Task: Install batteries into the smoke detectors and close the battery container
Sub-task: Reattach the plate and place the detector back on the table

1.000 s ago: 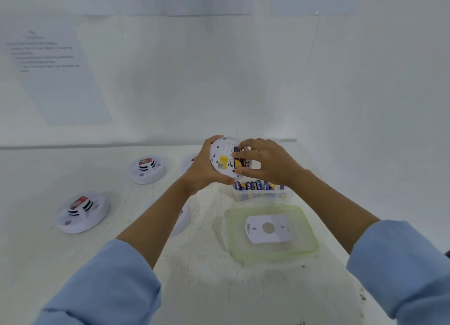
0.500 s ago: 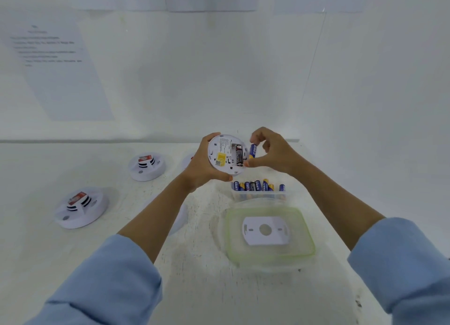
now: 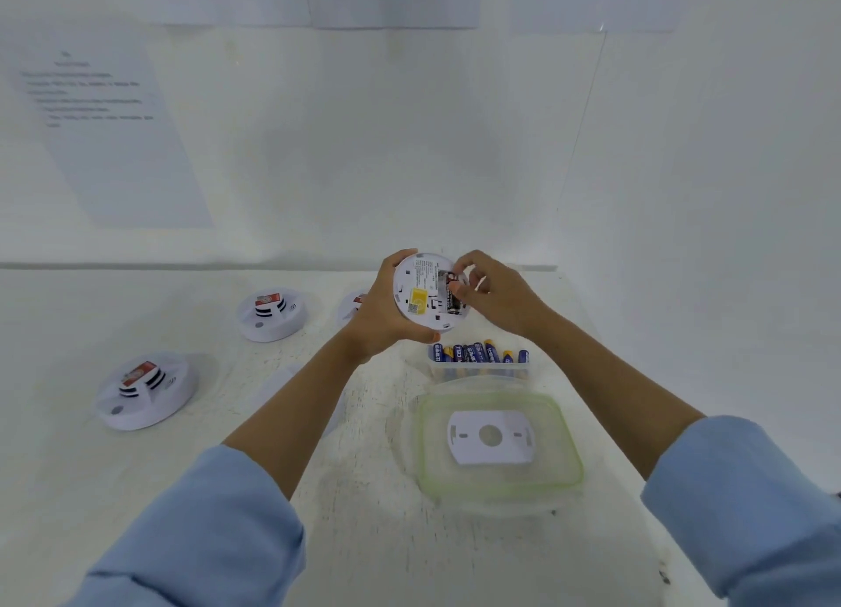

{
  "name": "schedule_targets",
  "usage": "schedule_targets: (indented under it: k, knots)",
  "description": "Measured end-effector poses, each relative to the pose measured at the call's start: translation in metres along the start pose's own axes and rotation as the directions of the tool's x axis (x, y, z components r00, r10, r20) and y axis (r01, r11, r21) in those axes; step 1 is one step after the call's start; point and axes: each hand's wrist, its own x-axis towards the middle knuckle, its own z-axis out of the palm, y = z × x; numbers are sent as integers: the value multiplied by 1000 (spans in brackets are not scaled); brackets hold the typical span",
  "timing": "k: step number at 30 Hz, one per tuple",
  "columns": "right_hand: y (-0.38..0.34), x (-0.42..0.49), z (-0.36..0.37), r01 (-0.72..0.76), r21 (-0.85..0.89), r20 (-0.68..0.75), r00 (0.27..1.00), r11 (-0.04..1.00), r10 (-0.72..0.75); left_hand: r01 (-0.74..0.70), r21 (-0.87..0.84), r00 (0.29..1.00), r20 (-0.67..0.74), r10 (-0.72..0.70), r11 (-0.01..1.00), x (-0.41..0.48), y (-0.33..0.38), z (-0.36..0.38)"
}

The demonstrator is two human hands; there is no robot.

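Lowest in the frame, the container lid (image 3: 500,442), clear with a green rim, lies on the white table (image 3: 182,492) with a white mounting plate (image 3: 491,436) resting on it, so closing the battery container is still ahead of you. Just above it the clear battery container (image 3: 478,366) stands open with a row of blue batteries (image 3: 478,352) upright inside; their print is too small to read. At the centre, your left hand (image 3: 387,308) grips the rim of a smoke detector (image 3: 428,290) held back-up, and your right hand (image 3: 493,290) pinches a battery at its open compartment, where one dark cell looks seated. Its yellow label and fine print are illegible. Left of centre, two more detectors (image 3: 273,313) (image 3: 145,388) sit face up with red tags, another half hidden behind your wrist; likely unfilled. The wall sheets (image 3: 91,92) are blurred
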Motion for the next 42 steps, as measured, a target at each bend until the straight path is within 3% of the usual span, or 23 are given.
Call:
schedule_targets:
  k: [7, 16, 22, 25, 27, 31, 35, 37, 39, 42]
  knots:
    - [-8, 2, 12, 26, -117, -137, 990, 993, -42, -25, -36, 999, -22, 24, 999, 1, -1, 7]
    - [-11, 8, 7, -74, 49, -160, 984, 996, 81, -35, -28, 999, -2, 35, 999, 3, -1, 12]
    - [-18, 2, 4, 63, 30, -257, 965, 998, -54, -39, -22, 999, -12, 38, 999, 6, -1, 10]
    - [-16, 3, -8, 5, 209, -370, 926, 978, 74, -44, -11, 999, -30, 43, 999, 9, 0, 5]
    - [-10, 4, -21, -125, 294, -341, 912, 948, 226, -35, -8, 998, -56, 34, 999, 10, -1, -1]
    - [0, -5, -25, -417, 49, 7, 909, 908, 417, -31, 26, 998, -61, 33, 999, 11, -3, -6]
    - [2, -11, -15, -428, -185, 208, 863, 885, 461, -27, 22, 999, -16, 27, 999, 14, -3, -6]
    - [7, -5, -19, -373, -225, 160, 897, 900, 412, -24, 16, 1000, -5, 24, 1000, 15, -4, -6]
    - [16, 6, -27, -319, -267, 21, 941, 909, 336, -26, 13, 1000, -4, 26, 1000, 17, -4, -7]
    - [35, 24, -38, -297, -429, -101, 954, 853, 282, -21, -6, 1000, -8, 21, 1000, 23, -4, -7]
